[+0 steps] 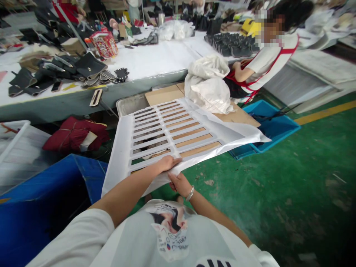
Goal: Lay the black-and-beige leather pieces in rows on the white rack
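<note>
A wide white sheet (pixel 128 148) with two columns of long rectangular cut-outs stretches out in front of me. Its far part rests over brown cardboard, which shows through the slots. My left hand (pixel 167 163) is closed on the sheet's near edge, at the bottom of the strip between the two columns. Just below it, my right hand (pixel 180 184) pinches the same edge, thumb on top, with the other fingers partly hidden underneath. The sheet's right corner sticks out loose and wavy.
Blue bins stand at left (pixel 69 185) and right (pixel 274 126). A stuffed white sack (pixel 208 85) sits beyond the sheet, near a seated co-worker (pixel 269 70). Black pieces (pixel 91 66) lie on the long white table (pixel 150 61). A red bundle (pixel 75 135) lies below it.
</note>
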A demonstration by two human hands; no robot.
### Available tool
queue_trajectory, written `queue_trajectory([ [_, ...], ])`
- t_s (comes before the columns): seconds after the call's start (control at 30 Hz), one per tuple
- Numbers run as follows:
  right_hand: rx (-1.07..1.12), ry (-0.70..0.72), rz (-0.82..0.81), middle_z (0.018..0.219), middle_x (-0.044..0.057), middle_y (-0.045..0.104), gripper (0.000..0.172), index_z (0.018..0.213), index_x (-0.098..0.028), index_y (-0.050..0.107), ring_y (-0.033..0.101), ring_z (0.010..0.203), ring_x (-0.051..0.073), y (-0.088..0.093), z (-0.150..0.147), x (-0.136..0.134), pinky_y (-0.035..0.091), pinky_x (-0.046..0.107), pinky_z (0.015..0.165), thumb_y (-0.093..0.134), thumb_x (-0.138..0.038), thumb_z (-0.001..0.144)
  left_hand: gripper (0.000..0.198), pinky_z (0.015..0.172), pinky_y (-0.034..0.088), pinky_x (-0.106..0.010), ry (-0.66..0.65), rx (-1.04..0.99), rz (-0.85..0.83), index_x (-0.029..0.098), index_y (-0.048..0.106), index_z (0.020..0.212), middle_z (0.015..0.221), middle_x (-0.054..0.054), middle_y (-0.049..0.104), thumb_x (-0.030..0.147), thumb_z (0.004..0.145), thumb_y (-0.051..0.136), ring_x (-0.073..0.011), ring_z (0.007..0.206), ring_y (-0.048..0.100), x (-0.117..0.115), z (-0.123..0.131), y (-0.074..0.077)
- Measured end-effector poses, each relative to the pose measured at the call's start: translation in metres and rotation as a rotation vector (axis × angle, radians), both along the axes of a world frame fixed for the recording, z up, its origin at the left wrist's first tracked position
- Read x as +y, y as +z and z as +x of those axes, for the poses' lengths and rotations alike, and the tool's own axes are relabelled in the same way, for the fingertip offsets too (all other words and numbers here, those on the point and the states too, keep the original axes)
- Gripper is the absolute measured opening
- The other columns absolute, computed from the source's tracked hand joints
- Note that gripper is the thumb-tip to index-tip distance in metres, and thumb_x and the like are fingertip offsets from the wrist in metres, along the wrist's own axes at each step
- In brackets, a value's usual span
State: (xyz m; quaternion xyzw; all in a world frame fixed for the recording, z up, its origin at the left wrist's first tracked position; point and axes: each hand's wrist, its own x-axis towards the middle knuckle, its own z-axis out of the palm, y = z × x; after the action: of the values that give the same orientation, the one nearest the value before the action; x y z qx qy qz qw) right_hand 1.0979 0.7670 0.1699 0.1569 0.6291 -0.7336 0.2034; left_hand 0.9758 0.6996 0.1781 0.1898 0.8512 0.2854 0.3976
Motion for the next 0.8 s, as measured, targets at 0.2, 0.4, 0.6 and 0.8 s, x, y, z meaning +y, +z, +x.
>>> queue_trajectory([
  [0.2, -0.098, -0.156, -0.101, 0.039, -0.006, 0.029, 0.033, 0.059, -0.024, 0.034, 0.025, 0.033, 0.008, 0.004, 0.007, -0.001, 0.02, 0.022, 0.033, 0.047, -0.046, 0.08, 0.065, 0.057, 0.033, -0.031, -0.007, 0.108, -0.042, 0.012, 0.062, 0.059, 0.055, -0.008, 0.054, 0.068, 0.077, 0.033, -0.0195, 0.061, 0.052, 0.011, 0.005, -0.005],
  [0.4, -0.106, -0.193, -0.057, 0.041, -0.004, 0.03, 0.033, 0.058, -0.023, 0.037, 0.029, 0.037, 0.01, 0.007, 0.019, -0.001, 0.023, 0.023, 0.037, 0.044, -0.046, 0.082, 0.067, 0.054, 0.031, -0.031, 0.001, 0.119, -0.037, 0.012, 0.062, 0.056, 0.049, -0.007, 0.051, 0.069, 0.076, 0.034, -0.0172, 0.055, 0.049, 0.018, 0.014, 0.006],
  [0.6, 0.022, -0.181, 0.016, 0.042, -0.003, 0.033, 0.038, 0.058, -0.021, 0.042, 0.035, 0.043, 0.01, 0.005, 0.037, 0.002, 0.03, 0.023, 0.042, 0.045, -0.05, 0.082, 0.069, 0.055, 0.033, -0.031, 0.006, 0.064, -0.027, 0.011, 0.065, 0.061, 0.054, -0.007, 0.056, 0.071, 0.075, 0.033, -0.0172, 0.055, 0.051, 0.017, 0.026, 0.012],
  [0.8, 0.06, -0.042, 0.113, 0.039, -0.002, 0.04, 0.055, 0.046, -0.019, 0.044, 0.037, 0.038, 0.008, -0.027, 0.06, 0.019, 0.032, 0.023, 0.041, 0.047, -0.064, 0.076, 0.067, 0.063, 0.038, -0.029, -0.035, 0.151, 0.011, 0.013, 0.066, 0.07, 0.059, -0.008, 0.058, 0.068, 0.079, 0.03, -0.0204, 0.068, 0.056, 0.011, 0.049, 0.014],
])
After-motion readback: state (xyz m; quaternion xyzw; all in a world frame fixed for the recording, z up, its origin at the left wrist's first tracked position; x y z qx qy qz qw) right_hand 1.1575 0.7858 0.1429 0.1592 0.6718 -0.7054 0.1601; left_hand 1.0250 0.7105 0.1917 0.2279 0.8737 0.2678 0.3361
